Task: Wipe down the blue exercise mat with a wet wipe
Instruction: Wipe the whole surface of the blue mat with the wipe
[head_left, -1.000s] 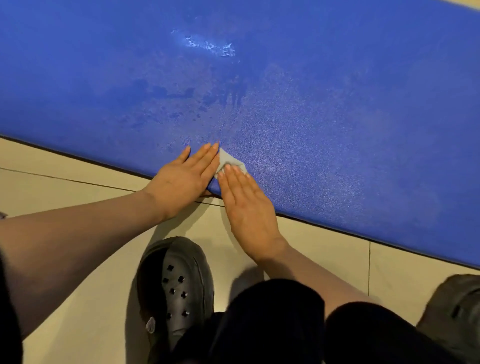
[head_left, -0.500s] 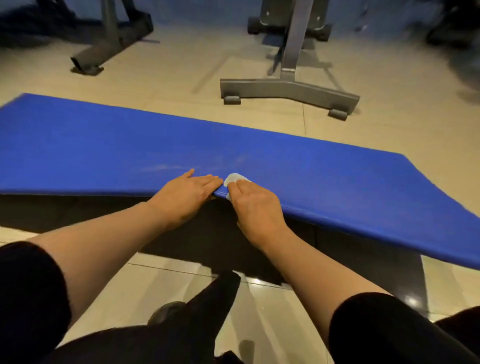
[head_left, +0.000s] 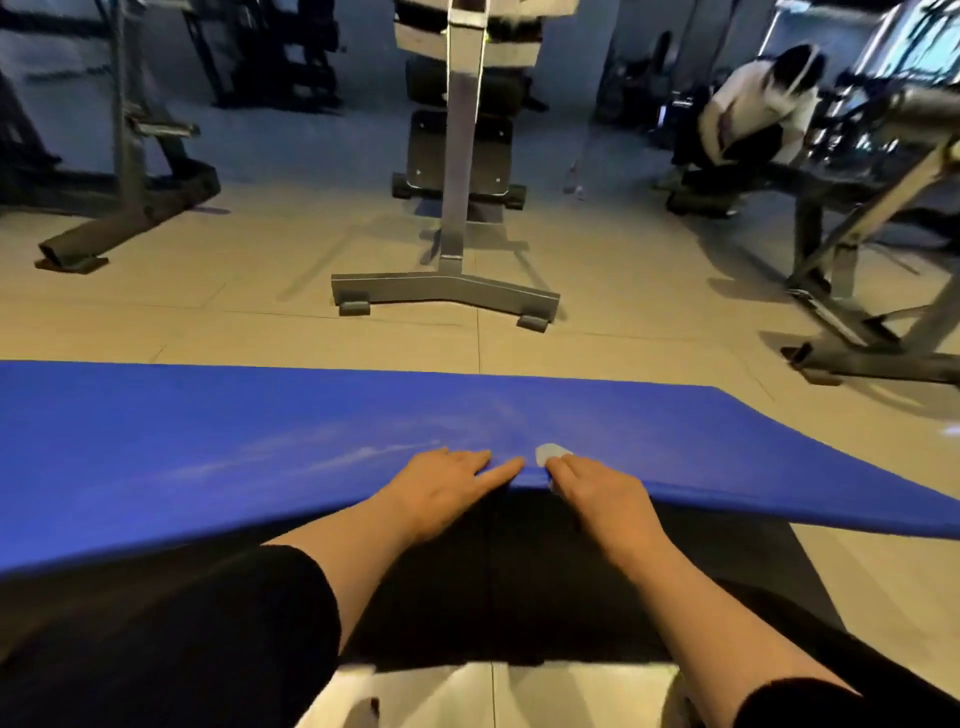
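The blue exercise mat (head_left: 208, 457) stretches across the view, its near long edge raised off the floor with dark shadow beneath it. My left hand (head_left: 441, 493) grips that edge near the middle, with its fingers lying on top of the mat. Just to the right, my right hand (head_left: 597, 493) curls over the same edge and pinches a small pale wet wipe (head_left: 548, 453) against the mat. The tip of the wipe pokes out past the fingers. Pale streaks mark the mat surface left of my hands.
Beige tiled floor (head_left: 623, 322) lies beyond the mat. A grey machine base (head_left: 447, 291) stands just past the far edge, a dark frame (head_left: 130, 208) at back left, a bench frame (head_left: 857, 291) at right. A person (head_left: 748, 119) sits at back right.
The view has tilted up from the mat surface to the room. Both hands went from lying flat at the mat's edge to gripping it, and the near edge has risen off the floor.
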